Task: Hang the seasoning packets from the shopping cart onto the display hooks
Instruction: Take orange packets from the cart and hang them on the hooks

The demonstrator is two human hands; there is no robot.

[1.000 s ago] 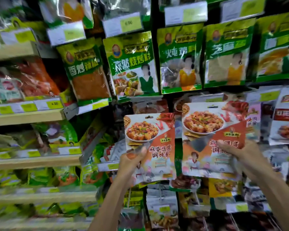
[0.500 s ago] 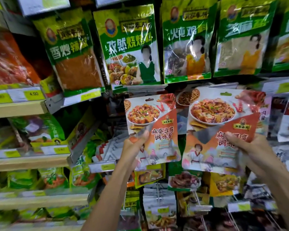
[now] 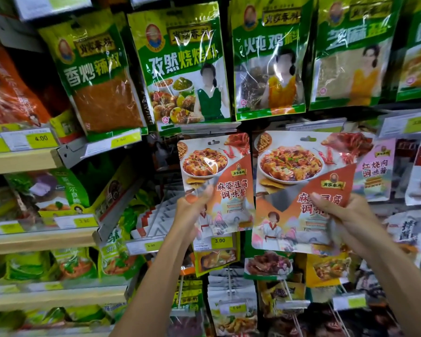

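Observation:
I hold up two matching mapo tofu seasoning packets in front of the hook display. My left hand (image 3: 192, 210) pinches the smaller-looking left packet (image 3: 219, 171) at its lower left edge, thumb on the front. My right hand (image 3: 343, 215) grips the right packet (image 3: 299, 176) near its middle right, thumb over the printed characters. Each packet has a hang hole at its top, just below the row of green packets (image 3: 185, 69). The hooks behind the packets are hidden. The shopping cart is out of view.
Green seasoning bags hang in a row above. A pink packet (image 3: 374, 171) and others hang to the right. More packets (image 3: 231, 307) hang on hooks below. Wooden shelves (image 3: 20, 161) with price tags and bagged goods stand at the left.
Both hands have raised the two packets higher toward the display, and the view has moved closer to the shelf. The grips on both packets are unchanged.

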